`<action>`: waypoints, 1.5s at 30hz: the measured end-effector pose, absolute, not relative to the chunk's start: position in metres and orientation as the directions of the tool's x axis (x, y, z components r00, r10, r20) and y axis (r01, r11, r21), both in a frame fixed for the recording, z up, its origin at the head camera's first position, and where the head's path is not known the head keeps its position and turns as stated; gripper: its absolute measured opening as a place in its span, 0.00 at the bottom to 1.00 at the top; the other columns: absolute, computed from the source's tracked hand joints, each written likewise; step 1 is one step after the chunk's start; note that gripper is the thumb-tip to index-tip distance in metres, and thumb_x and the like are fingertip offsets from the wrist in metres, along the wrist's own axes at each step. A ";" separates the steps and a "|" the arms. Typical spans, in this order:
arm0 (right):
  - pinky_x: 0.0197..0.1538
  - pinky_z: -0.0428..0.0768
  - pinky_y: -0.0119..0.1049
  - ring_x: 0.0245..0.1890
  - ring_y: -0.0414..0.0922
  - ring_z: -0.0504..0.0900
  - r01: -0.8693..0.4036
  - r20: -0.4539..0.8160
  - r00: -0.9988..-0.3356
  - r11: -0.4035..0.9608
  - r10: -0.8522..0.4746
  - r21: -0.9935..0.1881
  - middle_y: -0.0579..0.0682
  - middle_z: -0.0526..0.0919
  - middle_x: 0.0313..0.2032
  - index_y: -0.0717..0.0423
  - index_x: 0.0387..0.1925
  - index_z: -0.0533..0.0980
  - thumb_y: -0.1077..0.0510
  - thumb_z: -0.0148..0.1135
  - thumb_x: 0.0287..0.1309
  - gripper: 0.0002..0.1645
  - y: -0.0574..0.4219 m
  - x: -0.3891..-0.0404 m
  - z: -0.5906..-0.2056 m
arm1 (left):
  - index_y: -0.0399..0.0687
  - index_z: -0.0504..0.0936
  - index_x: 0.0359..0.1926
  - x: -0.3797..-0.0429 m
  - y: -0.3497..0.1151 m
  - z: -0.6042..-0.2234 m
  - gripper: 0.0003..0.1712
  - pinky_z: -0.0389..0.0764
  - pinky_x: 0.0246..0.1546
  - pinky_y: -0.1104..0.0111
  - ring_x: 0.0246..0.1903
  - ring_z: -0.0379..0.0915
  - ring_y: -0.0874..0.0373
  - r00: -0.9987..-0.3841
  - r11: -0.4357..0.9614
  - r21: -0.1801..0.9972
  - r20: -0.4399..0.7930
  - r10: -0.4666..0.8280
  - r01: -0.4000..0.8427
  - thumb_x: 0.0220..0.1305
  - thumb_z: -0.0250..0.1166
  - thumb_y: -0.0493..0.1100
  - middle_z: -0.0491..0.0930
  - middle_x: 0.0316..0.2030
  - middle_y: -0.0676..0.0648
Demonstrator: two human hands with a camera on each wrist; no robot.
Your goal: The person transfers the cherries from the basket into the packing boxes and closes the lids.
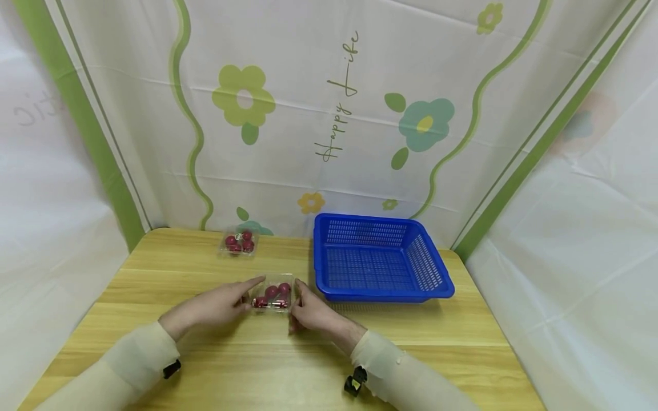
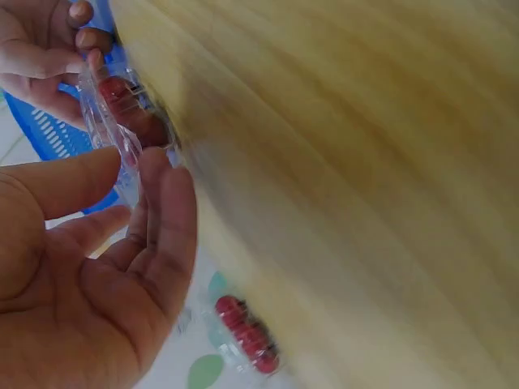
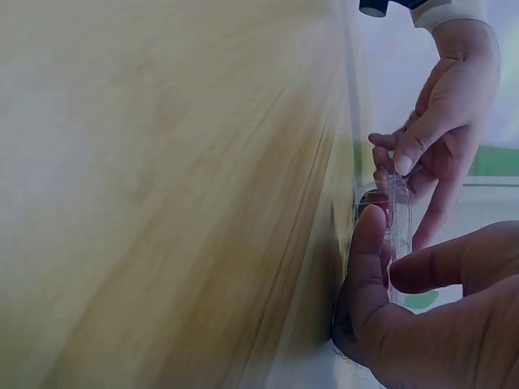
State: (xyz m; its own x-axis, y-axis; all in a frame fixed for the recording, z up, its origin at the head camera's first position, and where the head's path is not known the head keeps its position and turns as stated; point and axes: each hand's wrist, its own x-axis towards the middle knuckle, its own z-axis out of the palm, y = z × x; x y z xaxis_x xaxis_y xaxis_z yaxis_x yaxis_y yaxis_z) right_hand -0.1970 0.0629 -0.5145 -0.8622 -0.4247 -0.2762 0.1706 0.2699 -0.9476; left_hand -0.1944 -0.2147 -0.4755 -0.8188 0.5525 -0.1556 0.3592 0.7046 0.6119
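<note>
A clear plastic box with several round, dark red balls inside lies on the wooden table, between both hands. My left hand holds its left side, index finger along the far corner and the thumb nearer me. In the left wrist view, that hand's thumb and fingertips meet at the box's edge. On the other side my right hand grips the right edge; the right wrist view shows its thumb and fingers around the plastic. Part of the box is hidden behind the fingers there.
A second clear box of similar red balls sits near the table's back left edge. To the right stands a blue plastic basket with slotted walls. A printed curtain hangs behind the table, with white sheets at both sides.
</note>
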 end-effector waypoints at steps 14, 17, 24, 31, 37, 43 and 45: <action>0.34 0.88 0.34 0.26 0.44 0.84 0.133 -0.268 -0.860 0.316 -0.435 -0.939 0.54 0.82 0.31 0.68 0.96 0.40 0.73 0.52 0.83 0.52 0.063 -0.199 -0.514 | 0.46 0.41 0.97 -0.201 -0.211 -0.489 0.50 0.87 0.48 0.62 0.37 0.79 0.50 -0.807 0.476 0.876 -0.335 0.487 -0.077 0.88 0.56 0.33 0.77 0.40 0.41; 0.34 0.87 0.34 0.25 0.43 0.85 0.100 -0.251 -0.862 0.339 -0.441 -0.936 0.55 0.83 0.30 0.68 0.96 0.39 0.73 0.52 0.83 0.52 0.063 -0.199 -0.513 | 0.47 0.41 0.97 -0.201 -0.210 -0.491 0.49 0.87 0.45 0.63 0.37 0.77 0.51 -0.814 0.465 0.880 -0.338 0.472 -0.095 0.88 0.55 0.32 0.75 0.41 0.42; 0.35 0.85 0.32 0.27 0.43 0.85 0.084 -0.248 -0.867 0.365 -0.432 -0.927 0.55 0.85 0.31 0.67 0.96 0.41 0.71 0.53 0.84 0.51 0.064 -0.198 -0.511 | 0.47 0.49 0.97 -0.199 -0.208 -0.489 0.45 0.79 0.35 0.66 0.32 0.73 0.55 -0.855 0.615 0.787 -0.282 0.434 0.052 0.90 0.58 0.38 0.82 0.41 0.42; 0.38 0.93 0.37 0.28 0.45 0.85 0.123 -0.261 -0.863 0.323 -0.432 -0.938 0.57 0.85 0.35 0.65 0.96 0.41 0.70 0.54 0.86 0.51 0.068 -0.198 -0.511 | 0.38 0.67 0.91 -0.187 -0.195 -0.482 0.42 0.93 0.47 0.54 0.41 0.80 0.53 -0.911 0.819 0.460 -0.050 0.410 0.343 0.81 0.68 0.36 0.86 0.50 0.40; 0.39 0.96 0.41 0.28 0.45 0.86 0.113 -0.255 -0.863 0.325 -0.437 -0.939 0.59 0.87 0.37 0.64 0.97 0.42 0.68 0.55 0.87 0.50 0.070 -0.197 -0.512 | 0.37 0.79 0.83 -0.174 -0.174 -0.478 0.37 0.96 0.61 0.40 0.62 0.88 0.36 -0.872 0.860 0.149 0.135 0.471 0.488 0.77 0.75 0.38 0.88 0.66 0.34; 0.41 0.98 0.43 0.32 0.46 0.87 0.071 -0.228 -0.864 0.340 -0.449 -0.938 0.64 0.88 0.42 0.66 0.96 0.44 0.67 0.56 0.87 0.49 0.070 -0.195 -0.510 | 0.38 0.78 0.84 -0.164 -0.158 -0.478 0.34 0.87 0.75 0.35 0.76 0.82 0.31 -0.800 0.790 0.127 0.110 0.589 0.599 0.83 0.71 0.40 0.82 0.78 0.33; 0.41 0.96 0.41 0.34 0.46 0.88 0.049 -0.224 -0.864 0.366 -0.452 -0.929 0.64 0.89 0.44 0.68 0.95 0.45 0.67 0.56 0.88 0.48 0.070 -0.196 -0.510 | 0.38 0.80 0.83 -0.164 -0.157 -0.479 0.33 0.87 0.75 0.35 0.76 0.82 0.31 -0.786 0.777 0.120 0.112 0.608 0.618 0.82 0.71 0.40 0.82 0.79 0.34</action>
